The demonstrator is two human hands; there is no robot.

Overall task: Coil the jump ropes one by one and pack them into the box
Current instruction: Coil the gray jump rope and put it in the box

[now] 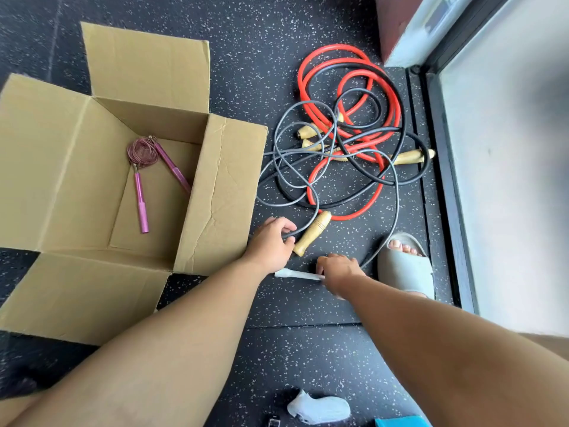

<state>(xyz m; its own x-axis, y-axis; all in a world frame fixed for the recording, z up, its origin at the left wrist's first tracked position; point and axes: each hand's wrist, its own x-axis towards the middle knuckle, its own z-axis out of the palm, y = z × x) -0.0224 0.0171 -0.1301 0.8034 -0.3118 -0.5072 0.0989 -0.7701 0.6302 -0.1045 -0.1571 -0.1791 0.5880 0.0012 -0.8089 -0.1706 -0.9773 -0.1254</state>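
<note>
Left hand curls around a dark rope beside a wooden handle. Right hand grips a white handle. Tangled ropes lie on the floor, right of the open box, which holds a coiled pink rope.

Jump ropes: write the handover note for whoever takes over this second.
Left hand pinches a dark cord beside the wooden handle.
Right hand grips a pale handle on the floor.
Done: pink rope coiled inside the box.
Left: red rope, black rope and grey rope lie tangled right of the box; untangle, coil and pack each.
</note>
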